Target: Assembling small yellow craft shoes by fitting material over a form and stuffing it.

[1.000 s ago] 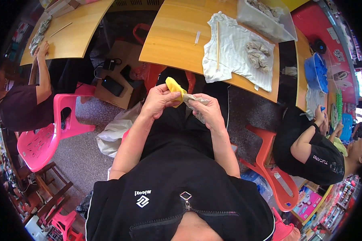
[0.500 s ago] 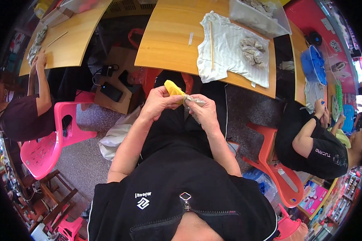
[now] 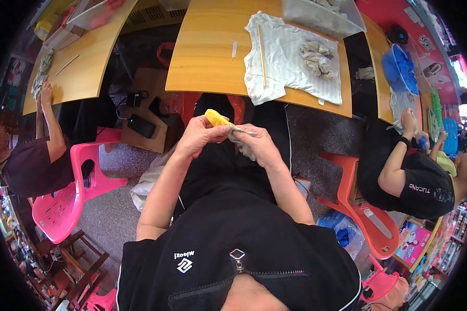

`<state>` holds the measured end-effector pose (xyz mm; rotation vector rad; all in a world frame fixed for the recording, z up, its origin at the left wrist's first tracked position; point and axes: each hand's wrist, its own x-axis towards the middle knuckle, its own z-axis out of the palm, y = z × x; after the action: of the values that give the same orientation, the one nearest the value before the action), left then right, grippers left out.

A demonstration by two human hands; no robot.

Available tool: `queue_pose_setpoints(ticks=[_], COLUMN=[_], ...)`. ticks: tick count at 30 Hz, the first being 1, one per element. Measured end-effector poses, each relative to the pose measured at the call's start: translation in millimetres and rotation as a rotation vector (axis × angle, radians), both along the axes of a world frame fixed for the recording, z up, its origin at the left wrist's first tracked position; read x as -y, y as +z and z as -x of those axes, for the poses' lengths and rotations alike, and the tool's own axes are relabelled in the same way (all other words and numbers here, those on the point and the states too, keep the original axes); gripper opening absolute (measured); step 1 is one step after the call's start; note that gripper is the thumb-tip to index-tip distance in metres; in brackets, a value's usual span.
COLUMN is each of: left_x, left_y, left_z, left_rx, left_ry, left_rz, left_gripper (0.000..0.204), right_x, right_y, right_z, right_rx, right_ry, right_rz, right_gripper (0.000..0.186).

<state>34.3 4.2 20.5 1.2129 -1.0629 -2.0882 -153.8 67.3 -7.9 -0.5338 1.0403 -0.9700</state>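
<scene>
Above my lap, near the front edge of the middle table, both hands meet at a small work piece. My left hand (image 3: 196, 138) is closed on a smooth yellow piece (image 3: 216, 118) with a rounded end that points up and left; its exact kind I cannot make out. Fingers of my right hand (image 3: 262, 147) pinch a thin, crumpled grey-beige piece (image 3: 245, 150), which hangs a little below them. The grey-beige piece touches the lower end of the yellow one; the fingers hide whether it goes around it.
A white striped shirt (image 3: 290, 62) lies on the wooden table (image 3: 207, 49), bearing a thin stick (image 3: 262, 54) and crumpled grey-beige pieces (image 3: 317, 59). Behind stands a clear bin (image 3: 327, 22). People sit at left and right, on a pink chair (image 3: 62, 210) and near an orange chair (image 3: 342, 181).
The view has shifted slightly, so the tables sit a bit further left and up. My hands stay together on the yellow and grey-beige pieces; the right fingers have changed their pinch slightly.
</scene>
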Motion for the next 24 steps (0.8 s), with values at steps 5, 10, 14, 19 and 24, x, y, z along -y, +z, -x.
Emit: queue_pose_setpoints(ticks=[5, 10, 14, 19, 24], left_x=[3.9, 9.3, 5.0, 4.8, 6.3], left_y=[2.7, -0.5, 2.3, 0.0, -1.8], left_z=[-2.5, -3.2, 2.1, -4.3, -8.3], left_rx=[0.050, 0.083, 0.049, 0.032, 0.019], left_ry=[-0.037, -0.074, -0.039, -0.105, -0.175], left_rz=[-0.119, -0.118, -0.070, -0.070, -0.075], left_gripper=[0.027, 0.028, 0.026, 0.026, 0.034], right_x=[-1.7, -2.0, -2.9, -1.9, -1.5], right_y=[26.9, 9.0, -2.5, -5.8, 11.2], right_z=[-11.2, -7.1, -9.8, -14.6, -15.5], right_rx=[-0.822, -0.141, -0.119, -0.222, -0.118], right_ry=[-0.056, 0.061, -0.032, -0.187, -0.148], right_rz=[0.489, 0.176, 0.040, 0.214, 0.112], right_gripper=[0.018, 0.019, 0.019, 0.018, 0.016])
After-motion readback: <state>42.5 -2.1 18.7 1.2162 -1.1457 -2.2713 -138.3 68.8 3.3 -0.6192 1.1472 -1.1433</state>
